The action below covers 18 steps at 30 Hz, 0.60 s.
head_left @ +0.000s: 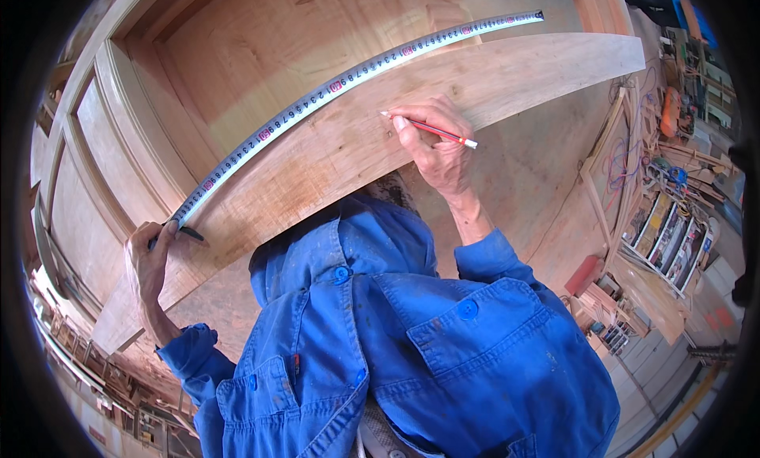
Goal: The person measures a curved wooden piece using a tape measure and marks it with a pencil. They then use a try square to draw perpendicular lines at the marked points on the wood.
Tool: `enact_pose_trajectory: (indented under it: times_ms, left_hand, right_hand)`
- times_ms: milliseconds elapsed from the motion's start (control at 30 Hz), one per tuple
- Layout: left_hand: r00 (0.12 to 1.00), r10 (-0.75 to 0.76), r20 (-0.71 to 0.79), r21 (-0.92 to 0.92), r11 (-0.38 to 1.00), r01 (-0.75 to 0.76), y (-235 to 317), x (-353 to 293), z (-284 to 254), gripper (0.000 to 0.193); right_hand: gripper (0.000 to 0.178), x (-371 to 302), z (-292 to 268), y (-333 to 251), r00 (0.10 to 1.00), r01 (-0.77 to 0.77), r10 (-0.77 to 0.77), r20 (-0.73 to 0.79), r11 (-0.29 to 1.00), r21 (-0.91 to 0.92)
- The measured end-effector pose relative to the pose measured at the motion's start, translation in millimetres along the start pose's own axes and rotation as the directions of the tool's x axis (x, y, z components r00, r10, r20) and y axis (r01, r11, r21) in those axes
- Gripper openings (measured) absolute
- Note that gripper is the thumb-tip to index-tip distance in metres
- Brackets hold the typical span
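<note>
A long wooden board (301, 169) lies across in front of me, from lower left to upper right. Along its far edge a tape measure (342, 84) stretches out, its white blade bowed by the lens and its hooked end free at the upper right. My left hand (147, 262) pinches the tape's near end, where a dark part of its case shows between the fingers. My right hand (437, 151) holds a red pencil (445, 133) with a white end, fingers bent round it. The pencil's sharpened tip is over the board's middle, close to or touching its face.
Beyond the board stands a wooden cabinet frame (117, 153) with recessed panels and a wide inner panel (277, 42). At the right are a rack (673, 240) of tools, an orange tool (670, 112), a red block (584, 275) and scattered wood pieces.
</note>
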<state>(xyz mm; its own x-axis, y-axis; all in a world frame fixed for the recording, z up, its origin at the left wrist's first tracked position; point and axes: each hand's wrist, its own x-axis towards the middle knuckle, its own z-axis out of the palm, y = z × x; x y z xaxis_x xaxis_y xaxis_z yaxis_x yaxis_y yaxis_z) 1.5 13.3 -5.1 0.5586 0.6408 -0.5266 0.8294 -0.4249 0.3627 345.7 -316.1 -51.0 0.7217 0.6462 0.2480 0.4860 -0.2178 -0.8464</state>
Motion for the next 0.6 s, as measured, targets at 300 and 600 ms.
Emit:
enact_pose_trajectory:
  times_ms: [300, 600]
  left_hand:
    - [1.0, -0.001, -0.004, -0.049, 0.999, 0.001, -0.6, -1.0, 0.8, 0.035]
    - [1.0, 0.005, -0.007, -0.056, 0.998, -0.005, -2.8, -0.7, 1.7, 0.037]
  right_hand:
    - [0.007, -1.4, -1.6, 2.0, 1.0, -0.016, 0.016, 0.006, 1.0, 0.013]
    - [0.007, -1.3, -0.2, 2.1, 1.0, -0.021, 0.021, -0.004, 1.0, 0.0]
